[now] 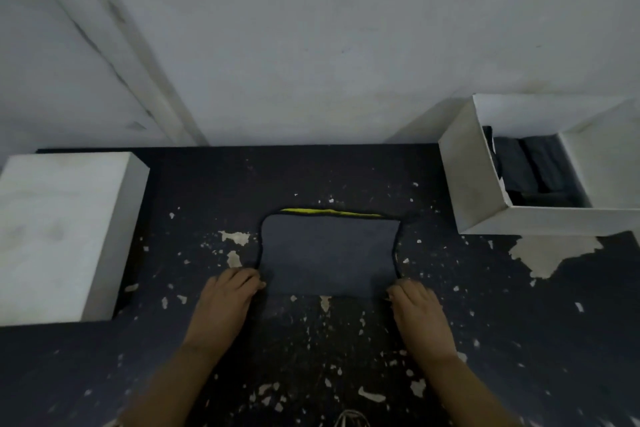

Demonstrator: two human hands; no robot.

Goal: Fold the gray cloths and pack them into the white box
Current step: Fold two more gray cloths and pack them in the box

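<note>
A gray cloth (329, 253) lies flat in the middle of the dark table, with a thin yellow strip showing along its far edge. My left hand (227, 308) pinches the cloth's near left corner. My right hand (417, 310) pinches the near right corner. The open white box (474, 184) stands at the back right of the table, apart from both hands. Folded gray cloths (533, 170) lie inside it, partly hidden by its walls.
A closed white box or lid (59, 229) sits at the left of the table. The dark tabletop (311, 357) is worn, with pale chipped patches. A pale wall rises directly behind the table's far edge.
</note>
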